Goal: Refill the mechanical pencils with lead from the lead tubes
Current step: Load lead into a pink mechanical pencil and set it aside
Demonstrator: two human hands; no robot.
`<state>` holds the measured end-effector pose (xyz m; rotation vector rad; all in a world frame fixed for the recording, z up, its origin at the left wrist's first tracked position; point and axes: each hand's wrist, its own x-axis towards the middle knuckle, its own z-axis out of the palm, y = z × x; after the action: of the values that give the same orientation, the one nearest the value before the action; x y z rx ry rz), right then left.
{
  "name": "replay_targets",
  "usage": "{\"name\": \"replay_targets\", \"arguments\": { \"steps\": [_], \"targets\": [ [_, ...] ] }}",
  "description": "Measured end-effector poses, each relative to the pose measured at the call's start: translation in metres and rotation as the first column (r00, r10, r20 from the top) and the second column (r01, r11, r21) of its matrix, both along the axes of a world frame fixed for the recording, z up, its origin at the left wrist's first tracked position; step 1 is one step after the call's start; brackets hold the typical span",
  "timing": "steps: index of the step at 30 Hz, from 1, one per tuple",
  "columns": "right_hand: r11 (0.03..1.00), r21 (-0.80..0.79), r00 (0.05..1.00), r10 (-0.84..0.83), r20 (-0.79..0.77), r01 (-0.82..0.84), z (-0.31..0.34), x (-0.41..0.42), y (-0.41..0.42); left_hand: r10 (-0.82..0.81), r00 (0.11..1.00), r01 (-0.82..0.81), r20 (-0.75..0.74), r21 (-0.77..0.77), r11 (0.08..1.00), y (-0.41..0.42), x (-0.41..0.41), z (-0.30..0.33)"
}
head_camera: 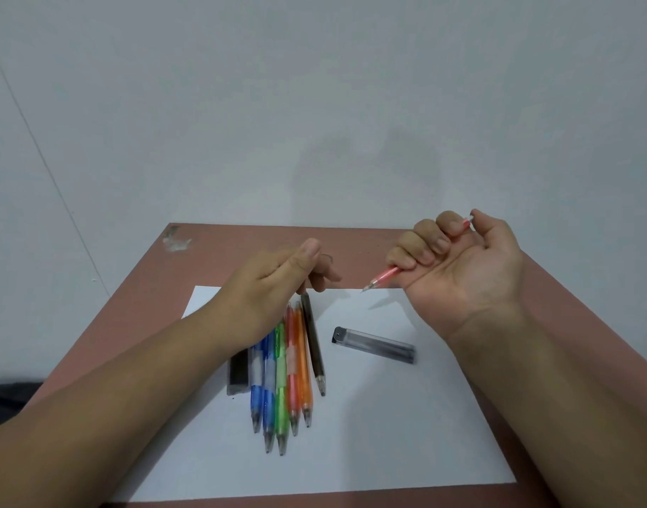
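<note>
Gripping a pink mechanical pencil (384, 277) in our right hand (465, 265), we have all four fingers curled round its barrel and the palm turned up, with the metal tip poking out below the little finger toward the middle of the desk (556, 295) and the cap end showing beside the thumb. This hand is raised above the desk near its far right side.

Our left hand (274, 278) hovers over the far part of the white sheet of paper (369, 434), thumb stretched forward and the other fingers bent down; whether they pinch anything we cannot tell, as the fingertips are turned away from us.

Under and just in front of that hand lies a tight row of mechanical pencils on the paper, tips pointing to the near edge: two blue pencils (263, 390), a green pencil (280, 379), a red pencil (291, 364), an orange pencil (302, 364) and a dark brown pencil (314, 346) set slightly apart on the right. At the left end of the row, partly under our forearm, rests a dark lead tube (238, 375). Another lead tube (375, 344), clear and dark-capped, lies on its side nearer the right edge of the paper, well apart from the row.
</note>
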<state>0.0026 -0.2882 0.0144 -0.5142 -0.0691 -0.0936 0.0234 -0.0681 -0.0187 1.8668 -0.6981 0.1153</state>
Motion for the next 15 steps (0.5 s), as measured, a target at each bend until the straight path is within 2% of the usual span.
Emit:
{"name": "replay_targets", "arguments": {
  "steps": [15],
  "targets": [
    [1.0,-0.004,1.0,0.018,0.012,-0.018,-0.0004,-0.0023,0.0057,-0.2,0.98,0.2,-0.019,0.137,0.97,-0.0017,-0.01,0.0065]
  ]
}}
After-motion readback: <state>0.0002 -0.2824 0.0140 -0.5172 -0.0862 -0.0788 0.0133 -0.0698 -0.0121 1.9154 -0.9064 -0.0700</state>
